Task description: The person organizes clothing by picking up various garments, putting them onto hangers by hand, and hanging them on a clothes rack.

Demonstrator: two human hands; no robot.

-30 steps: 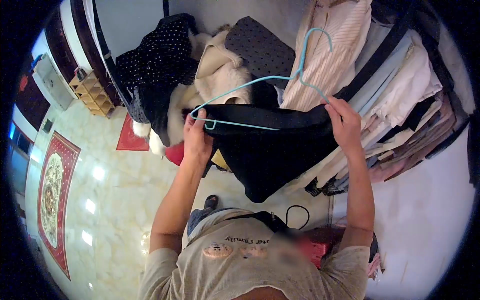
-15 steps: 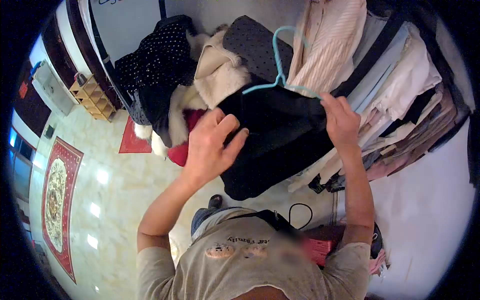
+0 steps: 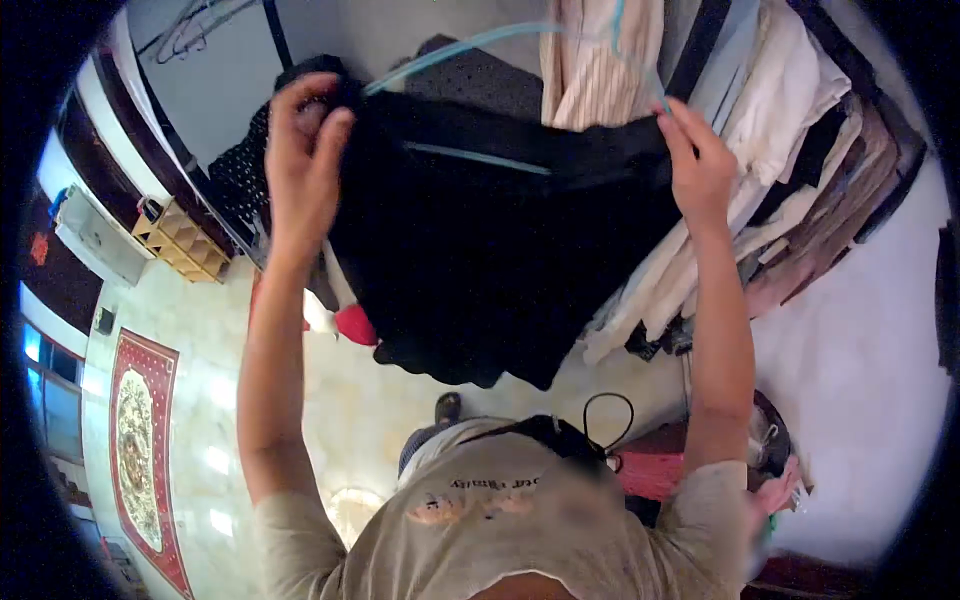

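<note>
A wide black garment (image 3: 490,270), perhaps a skirt, hangs spread between my two hands. A light blue hanger (image 3: 475,42) runs along its top edge, and its lower bar shows across the garment's opening. My left hand (image 3: 305,160) is closed on the garment's upper left corner, near the hanger's left end; the fingertips are partly hidden. At the upper right corner, my right hand (image 3: 703,165) pinches the garment together with the hanger's right end. The garment's lower edge hangs loose and wavy.
Behind the garment lie a black dotted cloth (image 3: 240,165) and a dark grey one (image 3: 470,80). A striped shirt (image 3: 605,70) hangs at the back. Many clothes (image 3: 780,150) hang on the right. A wooden shelf (image 3: 180,240) and a red-bordered rug (image 3: 140,440) are at left.
My left hand has moved up and left and now grips the garment's corner. The garment has spread wide, and the hanger has tilted, its hook shifting up and right. My right hand keeps its hold.
</note>
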